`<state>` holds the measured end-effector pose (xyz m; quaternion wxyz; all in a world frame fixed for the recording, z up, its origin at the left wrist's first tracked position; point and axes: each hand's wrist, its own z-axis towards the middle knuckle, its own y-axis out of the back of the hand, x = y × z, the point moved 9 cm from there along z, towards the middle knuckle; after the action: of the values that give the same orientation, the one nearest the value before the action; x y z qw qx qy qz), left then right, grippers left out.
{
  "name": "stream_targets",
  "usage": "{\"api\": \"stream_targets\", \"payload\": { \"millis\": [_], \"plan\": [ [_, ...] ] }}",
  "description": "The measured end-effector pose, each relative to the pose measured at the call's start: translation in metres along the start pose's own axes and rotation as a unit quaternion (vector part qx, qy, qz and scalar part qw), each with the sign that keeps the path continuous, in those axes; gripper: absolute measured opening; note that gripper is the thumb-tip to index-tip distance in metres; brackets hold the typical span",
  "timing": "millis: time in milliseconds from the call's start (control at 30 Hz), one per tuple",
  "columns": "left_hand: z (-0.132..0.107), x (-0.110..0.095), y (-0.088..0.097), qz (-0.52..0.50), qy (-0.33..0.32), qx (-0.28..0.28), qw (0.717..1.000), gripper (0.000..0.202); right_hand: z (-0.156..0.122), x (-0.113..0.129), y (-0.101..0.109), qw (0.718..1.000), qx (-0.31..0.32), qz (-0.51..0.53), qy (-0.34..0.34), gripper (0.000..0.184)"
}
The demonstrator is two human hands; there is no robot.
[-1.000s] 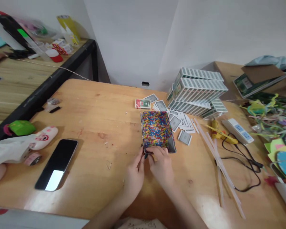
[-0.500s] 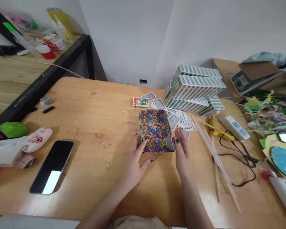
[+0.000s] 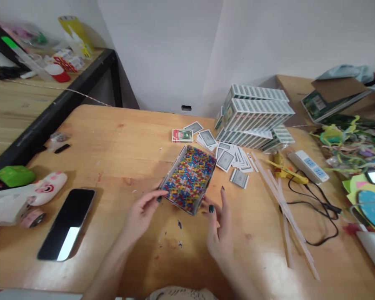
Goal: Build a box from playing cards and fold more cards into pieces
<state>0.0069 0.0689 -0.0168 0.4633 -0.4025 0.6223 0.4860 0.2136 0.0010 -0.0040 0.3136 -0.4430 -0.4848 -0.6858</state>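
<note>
A small open box [image 3: 189, 179] lined with colourful speckled paper sits turned at an angle in the middle of the wooden table [image 3: 118, 137]. My left hand [image 3: 142, 212] pinches its near left corner with thumb and fingers. My right hand [image 3: 220, 227] is at the near right corner, fingers spread and curved, its fingertips touching the box's edge. Loose playing cards [image 3: 229, 160] lie scattered just beyond the box, next to a red card pack [image 3: 181, 135].
Stacked card packs [image 3: 256, 116] stand at the back right. Glue sticks [image 3: 284, 208], a yellow glue gun [image 3: 284, 170], a power strip [image 3: 308, 166] and a black cable lie to the right. A phone [image 3: 67, 223], a pink toy [image 3: 48, 187] and a green box [image 3: 14, 176] lie left.
The box was lying square to me; both hands have now turned it and tipped it to an angle. My hands shifted from its sides to its near corners.
</note>
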Motion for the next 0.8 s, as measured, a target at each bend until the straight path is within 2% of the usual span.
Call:
{"api": "stream_targets", "payload": {
  "millis": [67,167,233,300,400,500,567,633,733,800],
  "plan": [
    [0.003,-0.002,0.015,-0.079,-0.008,-0.047,0.996,0.035,-0.003,0.001,0.004,1.0,-0.004,0.006,-0.008,0.046],
    [0.012,-0.003,0.012,-0.103,-0.021,-0.095,0.99,0.054,0.015,0.011,0.017,0.998,-0.058,-0.005,0.034,0.035],
    [0.02,0.001,0.005,-0.069,-0.004,-0.137,0.988,0.05,0.037,0.021,0.026,0.991,-0.109,-0.027,0.076,0.034],
    [0.028,0.006,-0.001,-0.037,0.024,-0.17,0.984,0.044,0.058,0.03,0.028,0.985,-0.122,-0.036,0.115,0.045],
    [0.04,0.004,-0.004,-0.043,0.017,-0.167,0.985,0.044,0.077,0.03,0.03,0.986,-0.109,-0.035,0.124,0.051],
    [0.05,0.001,0.0,-0.053,0.013,-0.126,0.991,0.04,0.084,0.021,0.035,0.99,-0.098,-0.018,0.102,0.049],
    [0.055,0.0,0.001,-0.07,0.016,-0.086,0.994,0.038,0.088,0.017,0.034,0.993,-0.07,-0.003,0.09,0.056],
    [0.058,0.0,0.0,-0.104,0.02,-0.047,0.993,0.041,0.096,0.019,0.022,0.996,-0.012,-0.019,0.091,0.066],
    [0.059,-0.002,-0.006,-0.14,0.02,-0.003,0.99,0.045,0.112,0.023,-0.009,0.981,0.117,-0.108,0.108,0.067],
    [0.058,-0.003,-0.009,-0.155,0.013,0.005,0.988,0.048,0.12,0.018,-0.032,0.959,0.223,-0.143,0.1,0.058]
  ]
}}
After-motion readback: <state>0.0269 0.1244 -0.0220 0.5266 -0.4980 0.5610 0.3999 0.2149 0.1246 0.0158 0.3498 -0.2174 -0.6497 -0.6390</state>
